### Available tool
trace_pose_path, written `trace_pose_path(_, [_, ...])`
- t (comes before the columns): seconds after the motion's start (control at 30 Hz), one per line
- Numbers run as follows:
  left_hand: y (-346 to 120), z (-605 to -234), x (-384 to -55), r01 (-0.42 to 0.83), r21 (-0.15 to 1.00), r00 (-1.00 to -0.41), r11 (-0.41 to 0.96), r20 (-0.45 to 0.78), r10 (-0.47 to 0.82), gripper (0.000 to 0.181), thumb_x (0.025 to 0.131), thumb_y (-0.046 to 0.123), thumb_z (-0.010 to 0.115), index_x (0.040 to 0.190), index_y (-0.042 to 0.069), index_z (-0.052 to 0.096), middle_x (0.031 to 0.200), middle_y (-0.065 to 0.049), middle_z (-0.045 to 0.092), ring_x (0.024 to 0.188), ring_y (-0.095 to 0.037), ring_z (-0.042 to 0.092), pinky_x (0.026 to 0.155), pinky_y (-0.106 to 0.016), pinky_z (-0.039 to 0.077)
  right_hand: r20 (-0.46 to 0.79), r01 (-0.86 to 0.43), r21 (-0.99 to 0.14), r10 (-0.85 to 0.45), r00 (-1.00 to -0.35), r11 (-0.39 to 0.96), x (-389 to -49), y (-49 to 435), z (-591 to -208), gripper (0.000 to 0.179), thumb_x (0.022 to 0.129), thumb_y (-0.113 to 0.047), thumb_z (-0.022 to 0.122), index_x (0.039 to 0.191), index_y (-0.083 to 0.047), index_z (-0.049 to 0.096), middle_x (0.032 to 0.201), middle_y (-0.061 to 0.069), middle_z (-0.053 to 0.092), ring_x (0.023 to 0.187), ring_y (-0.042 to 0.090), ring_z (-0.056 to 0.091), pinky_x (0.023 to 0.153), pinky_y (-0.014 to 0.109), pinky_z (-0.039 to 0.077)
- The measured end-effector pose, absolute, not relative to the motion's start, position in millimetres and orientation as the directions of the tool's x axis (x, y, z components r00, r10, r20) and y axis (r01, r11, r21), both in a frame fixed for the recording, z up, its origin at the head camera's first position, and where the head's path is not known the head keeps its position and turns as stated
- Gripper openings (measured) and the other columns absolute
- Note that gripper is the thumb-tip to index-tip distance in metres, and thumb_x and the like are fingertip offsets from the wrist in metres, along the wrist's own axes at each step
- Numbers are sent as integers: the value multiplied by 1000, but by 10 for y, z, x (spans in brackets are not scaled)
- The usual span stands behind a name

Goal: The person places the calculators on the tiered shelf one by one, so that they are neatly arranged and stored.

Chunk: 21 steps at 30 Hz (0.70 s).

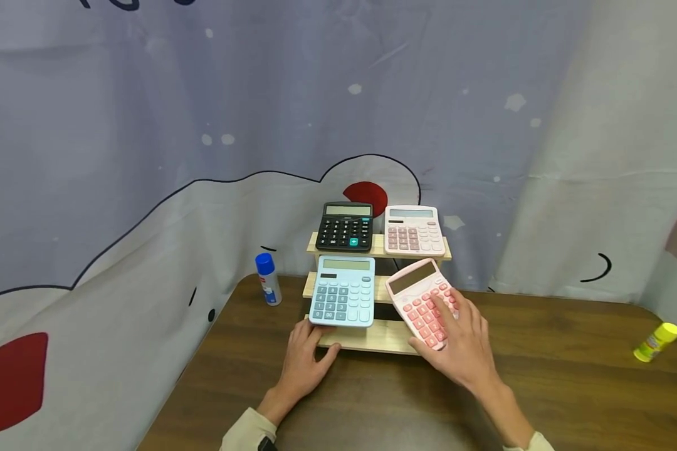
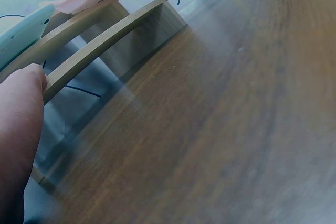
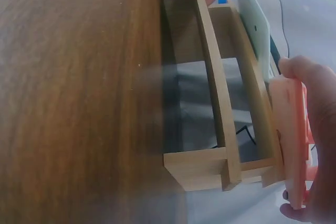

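Note:
My right hand (image 1: 467,351) grips a pink calculator (image 1: 412,282), which is tilted in front of the middle step of a light wooden tiered rack (image 1: 367,336). In the right wrist view, thumb and fingers hold the pink calculator (image 3: 287,124) by its opposite edges, close to the board. With thumb and fingers, my left hand (image 1: 303,365) holds the left end of the rack's lowest board. Just above that hand, a light blue calculator (image 1: 343,294) leans on the middle step. A black calculator (image 1: 345,227) and a pale pink-white calculator (image 1: 414,230) stand on the top step.
A white bottle with a blue cap (image 1: 268,280) stands left of the rack. Far right on the brown wooden table (image 1: 570,376) is a yellow glue stick (image 1: 657,342). A printed cloth (image 1: 293,94) hangs behind the table.

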State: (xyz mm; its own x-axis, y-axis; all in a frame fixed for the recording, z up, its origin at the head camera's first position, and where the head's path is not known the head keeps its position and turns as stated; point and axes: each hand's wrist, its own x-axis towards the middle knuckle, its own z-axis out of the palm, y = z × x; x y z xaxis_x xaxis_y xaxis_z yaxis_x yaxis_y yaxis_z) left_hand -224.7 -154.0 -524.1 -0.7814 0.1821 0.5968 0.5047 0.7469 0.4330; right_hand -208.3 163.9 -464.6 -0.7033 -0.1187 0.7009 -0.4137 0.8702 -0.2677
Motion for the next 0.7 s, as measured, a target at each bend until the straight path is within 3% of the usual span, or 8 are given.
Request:
trace_pose_path(0.23, [-1543,-5223,-2245,504,441,-789,743,585,188,33,91,35,72,118,16,69,128,-7,58,122,-26,49,105,-48,37,666,-402,-243,-150,-731,883,-2034,1625,-4588,92,64,-58,80,141,-13,55,145,26,44,124,45,45,92,59,38])
trace_pose_path(0.7, [-1550,-5266,-2270,504,433,-785,747,592,186,35,90,36,73,118,17,69,130,-6,57,123,-25,49,105,-48,38,520,-254,-307,-62,-852,917,-1960,1473,-4387,88,72,-63,75,141,-14,55,147,23,41,124,45,44,89,56,38])
